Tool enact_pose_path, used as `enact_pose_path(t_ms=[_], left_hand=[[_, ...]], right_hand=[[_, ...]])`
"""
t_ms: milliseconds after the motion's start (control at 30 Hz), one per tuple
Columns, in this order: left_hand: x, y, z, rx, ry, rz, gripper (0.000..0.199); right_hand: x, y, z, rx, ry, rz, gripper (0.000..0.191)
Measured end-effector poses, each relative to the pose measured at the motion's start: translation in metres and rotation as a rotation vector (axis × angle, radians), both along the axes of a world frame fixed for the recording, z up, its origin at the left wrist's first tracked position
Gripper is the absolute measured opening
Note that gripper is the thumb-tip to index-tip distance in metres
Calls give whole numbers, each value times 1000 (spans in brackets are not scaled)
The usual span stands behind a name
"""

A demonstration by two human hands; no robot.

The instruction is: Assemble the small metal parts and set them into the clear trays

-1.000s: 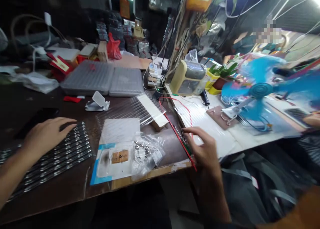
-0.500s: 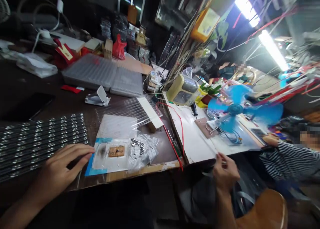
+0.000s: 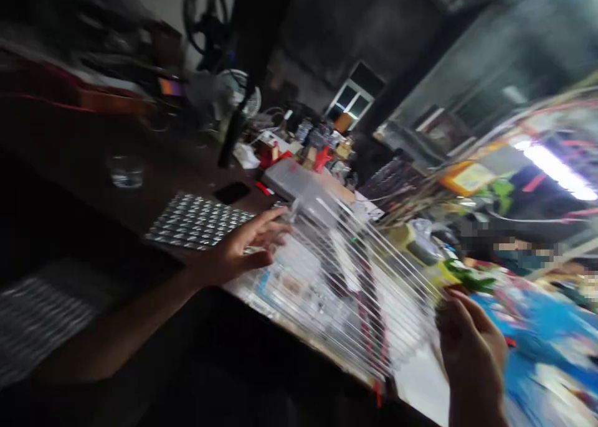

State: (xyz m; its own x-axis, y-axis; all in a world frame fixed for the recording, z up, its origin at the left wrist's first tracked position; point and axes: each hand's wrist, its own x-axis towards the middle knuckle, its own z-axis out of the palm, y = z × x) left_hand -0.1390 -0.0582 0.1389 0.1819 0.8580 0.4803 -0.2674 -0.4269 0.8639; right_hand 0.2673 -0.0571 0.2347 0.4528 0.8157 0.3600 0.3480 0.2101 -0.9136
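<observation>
Head view: fingers [image 3: 467, 304] of right hand [image 3: 474, 346] hold clear ribbed sheet [image 3: 348, 290] by its 4 o'clock edge; sheet sits at 5 o'clock of frame, over the bench [image 3: 180, 150]. Left hand [image 3: 240, 249] at sheet's 10 o'clock, fingers half spread at the corner, too blurred to tell if gripping. Shiny beaded rows [image 3: 199, 220] at 9 o'clock, black phone [image 3: 232, 193] near them

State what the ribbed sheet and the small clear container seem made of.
Ribbed sheet: probably clear, glossy plastic; things show through and its ridges catch bright streaks. Small clear container: glass or plastic, shiny; it glints, but blur leaves which open.
</observation>
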Motion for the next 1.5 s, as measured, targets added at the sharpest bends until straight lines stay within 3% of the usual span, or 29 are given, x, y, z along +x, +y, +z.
enact_pose_path(t_ms=[67, 133, 167, 233, 300, 400, 500, 667, 800, 967, 1133, 1267, 1367, 1500], left_hand=[[-27, -14, 0, -149, -56, -6, 73], [-57, -27, -7, -288, -109, 169, 67], [-73, -31, -12, -343, -129, 278, 66], [-102, -31, -23, -434, -153, 455, 67], [-126, -21, -34, -512, -163, 553, 68], [-148, 3, -48, -588, -163, 593, 69], [-160, 30, -57, -642, -96, 609, 69], [-178, 60, -66, -645, 11, 662, 70], [-197, 64, -82, -628, 170, 665, 73], [-214, 57, -112, -637, 528, 767, 79], [-202, 60, -133, -473, 962, 786, 73], [-186, 66, -137, -465, 1210, 799, 67], [-181, 67, -133, -477, 1282, 803, 65], [-172, 45, -131, -501, 1279, 839, 65]], right_hand=[[-45, 46, -13, -88, 113, 187, 42], [-92, 82, -30, -136, 121, 395, 50], [-114, 95, -40, -200, 61, 490, 54], [-153, 112, -64, -364, -260, 694, 58], [-185, 121, -92, -435, -372, 765, 55], [-218, 130, -130, -506, -531, 783, 55], [-232, 141, -152, -546, -734, 766, 50], [-239, 150, -161, -543, -1059, 706, 39], [-246, 150, -163, -555, -1222, 671, 46], [-254, 154, -170, -539, -1320, 673, 56], [-259, 162, -174, -513, -1371, 648, 60], [-269, 170, -179, -499, -1379, 623, 64], [-276, 172, -183, -494, -1376, 605, 61], [-278, 170, -186, -476, -1366, 591, 56]])
